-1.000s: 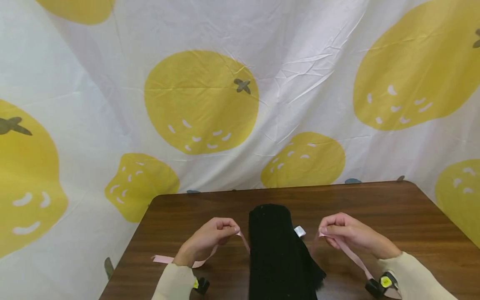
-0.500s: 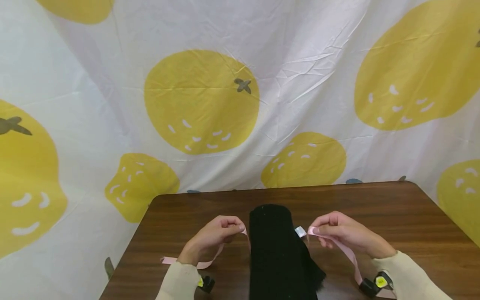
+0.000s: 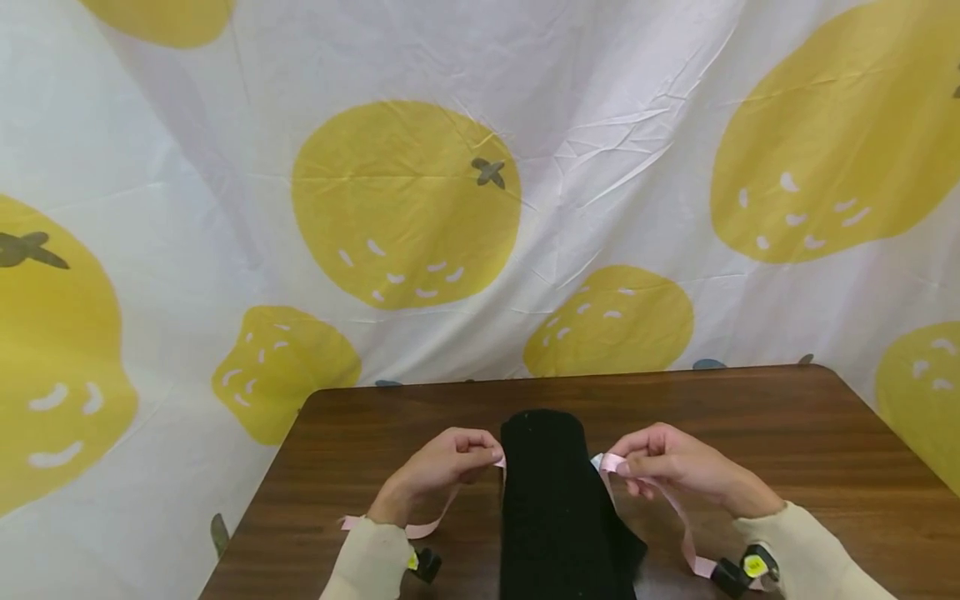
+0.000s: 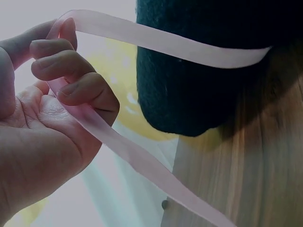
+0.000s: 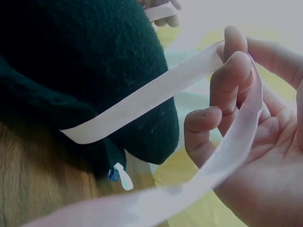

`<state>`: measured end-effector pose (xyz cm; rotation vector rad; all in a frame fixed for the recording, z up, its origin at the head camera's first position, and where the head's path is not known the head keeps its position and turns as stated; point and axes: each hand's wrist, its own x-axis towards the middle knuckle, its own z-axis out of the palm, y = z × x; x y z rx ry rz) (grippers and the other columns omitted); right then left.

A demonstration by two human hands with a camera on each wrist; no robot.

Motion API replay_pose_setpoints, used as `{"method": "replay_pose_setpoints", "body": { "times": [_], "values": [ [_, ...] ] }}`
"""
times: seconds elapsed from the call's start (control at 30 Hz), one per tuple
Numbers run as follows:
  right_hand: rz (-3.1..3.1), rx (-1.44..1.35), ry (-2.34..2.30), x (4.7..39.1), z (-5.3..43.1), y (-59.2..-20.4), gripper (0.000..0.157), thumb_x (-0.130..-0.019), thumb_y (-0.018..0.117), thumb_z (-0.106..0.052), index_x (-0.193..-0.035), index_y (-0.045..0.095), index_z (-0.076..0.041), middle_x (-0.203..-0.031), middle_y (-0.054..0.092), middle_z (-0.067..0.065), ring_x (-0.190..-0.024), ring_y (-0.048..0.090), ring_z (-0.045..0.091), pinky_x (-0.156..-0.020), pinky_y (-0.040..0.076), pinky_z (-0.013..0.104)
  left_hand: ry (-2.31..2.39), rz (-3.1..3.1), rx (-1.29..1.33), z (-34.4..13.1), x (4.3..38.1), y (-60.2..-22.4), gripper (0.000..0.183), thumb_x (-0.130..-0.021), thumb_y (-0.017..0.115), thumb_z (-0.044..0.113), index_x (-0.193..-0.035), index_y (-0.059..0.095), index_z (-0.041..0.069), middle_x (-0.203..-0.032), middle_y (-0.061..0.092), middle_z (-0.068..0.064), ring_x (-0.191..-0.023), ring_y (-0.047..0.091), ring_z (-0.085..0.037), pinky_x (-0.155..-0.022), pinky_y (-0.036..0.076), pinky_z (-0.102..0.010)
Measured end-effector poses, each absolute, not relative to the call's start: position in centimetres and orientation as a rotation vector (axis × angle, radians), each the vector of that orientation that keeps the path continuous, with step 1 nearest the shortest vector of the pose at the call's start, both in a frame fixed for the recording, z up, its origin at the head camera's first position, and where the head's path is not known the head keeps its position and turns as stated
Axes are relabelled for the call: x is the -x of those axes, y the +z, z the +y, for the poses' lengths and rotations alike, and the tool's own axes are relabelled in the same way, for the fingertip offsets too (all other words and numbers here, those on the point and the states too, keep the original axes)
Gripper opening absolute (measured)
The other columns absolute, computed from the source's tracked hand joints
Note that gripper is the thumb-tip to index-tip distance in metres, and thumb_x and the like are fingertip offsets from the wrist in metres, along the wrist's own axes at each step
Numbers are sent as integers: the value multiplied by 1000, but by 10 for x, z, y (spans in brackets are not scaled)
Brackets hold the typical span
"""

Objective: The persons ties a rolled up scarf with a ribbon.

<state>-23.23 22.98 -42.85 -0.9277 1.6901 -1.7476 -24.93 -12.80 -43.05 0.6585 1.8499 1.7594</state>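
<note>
A rolled or folded black fabric piece (image 3: pixel 555 508) lies lengthwise on the table, a small white label (image 3: pixel 597 461) at its right side. A pink ribbon (image 4: pixel 156 40) runs underneath it and comes up on both sides. My left hand (image 3: pixel 442 467) pinches one length of ribbon between thumb and forefinger, close to the fabric's left edge. On the other side my right hand (image 3: pixel 675 467) pinches the other length (image 5: pixel 156 97) near the label. Both loose tails trail from the hands down toward the table. The ribbon's part beneath the fabric is hidden.
The brown wooden table (image 3: pixel 420 408) reaches back to a white curtain (image 3: pixel 600 167) printed with yellow fruit. A small black device with a yellow sticker (image 3: pixel 754 567) sits at the right wrist, and a similar one (image 3: pixel 426 564) at the left.
Both hands have moved inward toward the black fabric, each carrying its length of ribbon. The ribbon tails have shifted inward with them. The fabric has stayed nearly in place.
</note>
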Motion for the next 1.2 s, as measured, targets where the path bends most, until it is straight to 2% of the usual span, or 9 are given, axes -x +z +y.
{"method": "replay_pose_setpoints", "body": {
  "times": [0.17, 0.33, 0.47, 0.67, 0.8, 0.9, 1.03, 1.2],
  "values": [
    [1656, 951, -1761, 232, 225, -427, 25, -98, 51, 3, -116, 55, 20, -81, 69, 0, -66, 59, 4, -60, 50, 19, 1718, 1882, -722, -121, 251, -426, 25, -98, 60, 14, -100, 62, -11, -63, 35, 5, -56, 30, -10, -60, 30, -24],
    [1629, 974, -1774, 232, 218, -427, 24, -99, 50, 3, -117, 55, 19, -81, 68, -1, -66, 58, 5, -60, 49, 19, 1698, 1883, -732, -114, 251, -424, 27, -98, 60, 13, -102, 61, -13, -64, 39, 6, -57, 31, -9, -59, 30, -23],
    [1640, 937, -1774, 231, 214, -426, 27, -99, 51, 1, -120, 55, 17, -80, 68, -1, -65, 57, 5, -61, 49, 19, 1659, 1910, -762, -109, 251, -421, 26, -98, 61, 15, -101, 62, -10, -69, 50, 7, -58, 35, -7, -56, 31, -21],
    [1642, 942, -1775, 231, 208, -423, 28, -100, 50, -1, -124, 56, 13, -83, 68, -2, -66, 58, 4, -62, 49, 19, 1646, 1909, -765, -101, 253, -420, 22, -98, 61, 13, -102, 61, -9, -69, 51, 6, -59, 39, -7, -56, 34, -20],
    [1623, 1004, -1792, 232, 204, -421, 28, -100, 48, 2, -125, 55, 14, -84, 68, -2, -68, 59, 4, -63, 50, 20, 1650, 1907, -727, -97, 252, -419, 22, -96, 64, 12, -103, 62, -9, -83, 64, 6, -72, 52, -9, -66, 44, -22],
    [1645, 1015, -1795, 232, 201, -421, 29, -100, 49, 1, -124, 55, 15, -83, 68, -1, -68, 58, 5, -65, 51, 21, 1655, 1894, -719, -94, 251, -419, 22, -95, 65, 11, -102, 62, -9, -86, 67, 4, -78, 58, -9, -70, 48, -25],
    [1704, 981, -1784, 233, 197, -423, 28, -100, 51, -1, -124, 58, 11, -83, 67, -1, -67, 57, 5, -65, 50, 21, 1641, 1905, -743, -90, 251, -418, 21, -93, 68, 13, -98, 64, -7, -86, 70, 3, -80, 62, -8, -72, 50, -26],
    [1688, 971, -1816, 233, 193, -422, 30, -100, 50, -2, -126, 56, 13, -83, 67, -3, -69, 57, 5, -63, 48, 20, 1637, 1938, -809, -85, 252, -417, 17, -90, 72, 10, -90, 63, -5, -81, 71, 3, -77, 64, -10, -70, 50, -26]
  ]
}}
